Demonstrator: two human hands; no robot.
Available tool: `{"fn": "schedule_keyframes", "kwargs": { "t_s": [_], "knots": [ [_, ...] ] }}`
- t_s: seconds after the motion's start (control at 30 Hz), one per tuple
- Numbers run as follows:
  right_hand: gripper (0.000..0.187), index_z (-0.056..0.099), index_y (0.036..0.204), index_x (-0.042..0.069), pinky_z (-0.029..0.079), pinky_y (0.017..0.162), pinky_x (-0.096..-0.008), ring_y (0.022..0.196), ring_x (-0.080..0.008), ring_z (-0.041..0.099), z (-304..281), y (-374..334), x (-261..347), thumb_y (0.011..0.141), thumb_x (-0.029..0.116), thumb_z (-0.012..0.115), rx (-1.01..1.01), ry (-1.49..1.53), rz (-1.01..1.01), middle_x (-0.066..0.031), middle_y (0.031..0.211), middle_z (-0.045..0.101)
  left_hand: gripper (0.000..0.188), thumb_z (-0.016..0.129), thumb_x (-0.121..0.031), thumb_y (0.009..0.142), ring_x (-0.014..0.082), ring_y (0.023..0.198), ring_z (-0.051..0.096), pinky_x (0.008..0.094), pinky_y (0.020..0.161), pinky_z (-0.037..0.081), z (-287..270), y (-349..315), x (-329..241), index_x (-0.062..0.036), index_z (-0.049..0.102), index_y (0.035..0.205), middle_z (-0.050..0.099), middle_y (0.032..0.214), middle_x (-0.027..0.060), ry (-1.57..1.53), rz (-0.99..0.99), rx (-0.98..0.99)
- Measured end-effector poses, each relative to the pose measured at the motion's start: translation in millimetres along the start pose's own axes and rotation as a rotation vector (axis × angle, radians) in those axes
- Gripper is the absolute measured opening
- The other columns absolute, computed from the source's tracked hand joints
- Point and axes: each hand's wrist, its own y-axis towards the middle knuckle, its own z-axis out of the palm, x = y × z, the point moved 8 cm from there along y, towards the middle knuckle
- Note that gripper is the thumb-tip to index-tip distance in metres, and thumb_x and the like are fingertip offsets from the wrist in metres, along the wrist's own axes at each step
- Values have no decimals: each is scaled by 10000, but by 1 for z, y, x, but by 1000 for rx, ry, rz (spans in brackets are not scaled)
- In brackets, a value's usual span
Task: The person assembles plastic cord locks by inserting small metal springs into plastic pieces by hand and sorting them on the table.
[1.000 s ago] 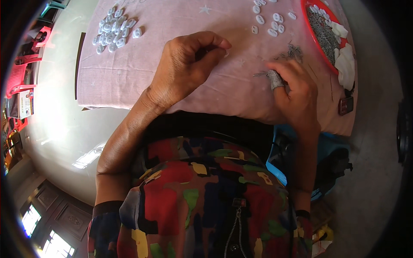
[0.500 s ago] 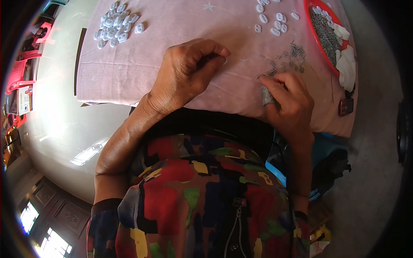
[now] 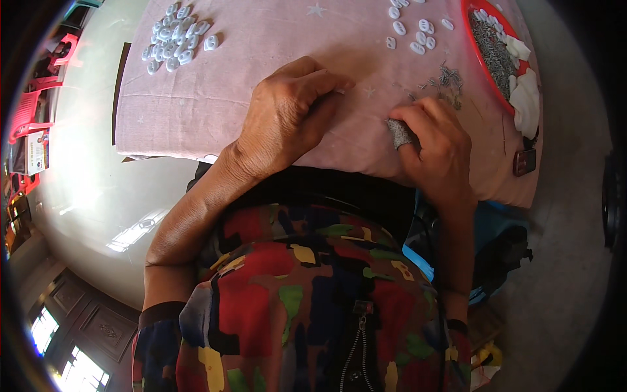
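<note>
My left hand [image 3: 287, 114] is held over the middle of the pink cloth. Its thumb and forefinger are pinched, and a bit of something small and white [image 3: 341, 91] shows between their tips. To its right, my right hand [image 3: 436, 147] is closed with the fingers curled down at the cloth. A grey, rough-looking wrap [image 3: 400, 134] covers one of its digits. Whatever its fingertips hold is hidden. Just beyond that hand lies a loose pile of small grey metal pins or screws [image 3: 449, 78].
White oval plastic pieces [image 3: 173, 39] are heaped at the far left, and several more [image 3: 418, 47] lie scattered at the far right. A red basin [image 3: 469, 32] of metal pins and white pieces stands at the right edge, beside white cloth [image 3: 526, 104] and a phone [image 3: 525, 162].
My right hand's fingers have curled inward, and the thin pin seen at its fingertips is out of sight. The grey wrap shows more fully. My left hand stays pinched, shifted only slightly.
</note>
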Motion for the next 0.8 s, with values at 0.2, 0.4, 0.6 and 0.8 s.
{"fn": "schedule_keyframes", "kwargs": {
  "t_s": [0.2, 0.4, 0.6, 0.8],
  "knots": [
    [254, 645, 1006, 30, 500, 702, -365, 797, -288, 620, 1, -7, -19, 774, -52, 584, -39, 270, 192, -115, 877, 608, 207, 705, -8, 792, 318, 825, 665, 371, 707, 542, -5, 1, -12, -57, 721, 992, 646, 940, 124, -19, 165, -191],
    [241, 614, 1005, -30, 471, 701, -297, 759, -171, 575, 5, -8, -25, 803, -78, 492, -30, 626, 381, -117, 858, 615, 205, 699, 55, 831, 223, 850, 688, 291, 729, 539, 23, 12, -23, -29, 716, 1016, 660, 950, 98, -139, 139, -18],
    [237, 606, 1014, -33, 474, 708, -300, 768, -151, 567, 7, -6, -23, 817, -66, 478, -18, 632, 378, -117, 852, 617, 162, 696, 37, 844, 206, 813, 687, 282, 696, 531, 29, 15, -25, -20, 716, 994, 665, 896, 89, -234, 72, -13],
    [220, 593, 1027, -36, 479, 716, -304, 785, -142, 570, 10, -6, -23, 843, -57, 475, -19, 662, 407, -135, 842, 614, 138, 698, 26, 849, 150, 754, 666, 261, 675, 519, 27, 16, -29, -16, 709, 981, 661, 843, 68, -243, 102, -41]
  ]
}}
